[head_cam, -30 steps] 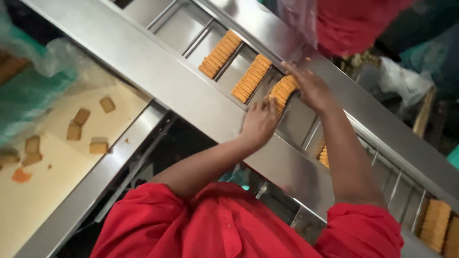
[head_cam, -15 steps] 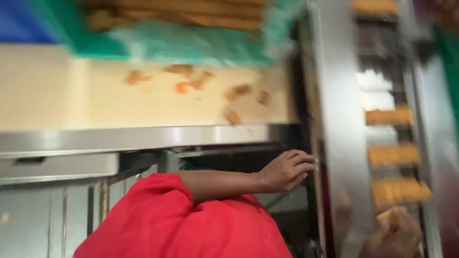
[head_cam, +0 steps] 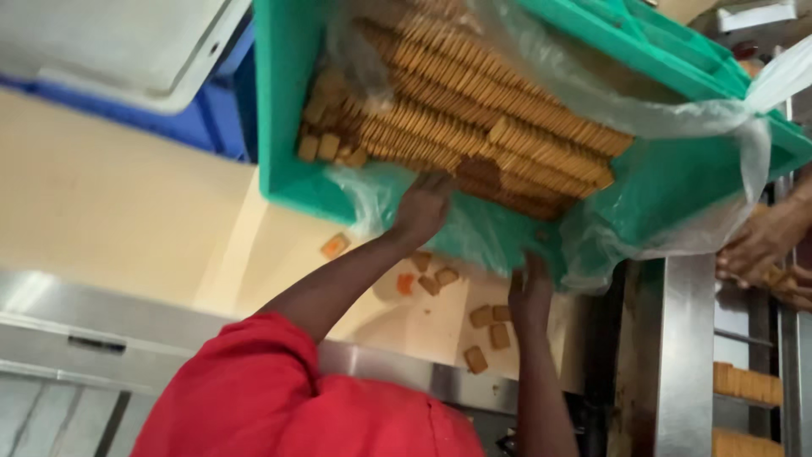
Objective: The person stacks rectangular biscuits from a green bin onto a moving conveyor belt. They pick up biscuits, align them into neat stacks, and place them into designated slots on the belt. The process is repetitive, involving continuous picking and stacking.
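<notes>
A green plastic crate point(head_cam: 288, 127) lined with a clear plastic bag point(head_cam: 677, 110) holds long rows of golden-brown biscuits point(head_cam: 474, 101). My left hand point(head_cam: 423, 207) reaches over the crate's near rim, its fingers resting on the lowest biscuit row and the liner. Whether it grips anything is hidden. My right hand point(head_cam: 531, 292) is lower and to the right, with fingers spread against the liner on the crate's near wall. Both arms come out of red sleeves point(head_cam: 254, 389).
Loose biscuit pieces point(head_cam: 491, 326) lie on the cream table point(head_cam: 127, 211) under the crate. A steel conveyor frame point(head_cam: 685, 355) runs down the right with biscuit stacks point(head_cam: 748, 385). Another person's hands point(head_cam: 765, 245) work at the right edge. A blue bin point(head_cam: 203, 118) stands at the upper left.
The view has swung from the conveyor to the crate. Both my hands left the conveyor side and rose to the crate's near edge.
</notes>
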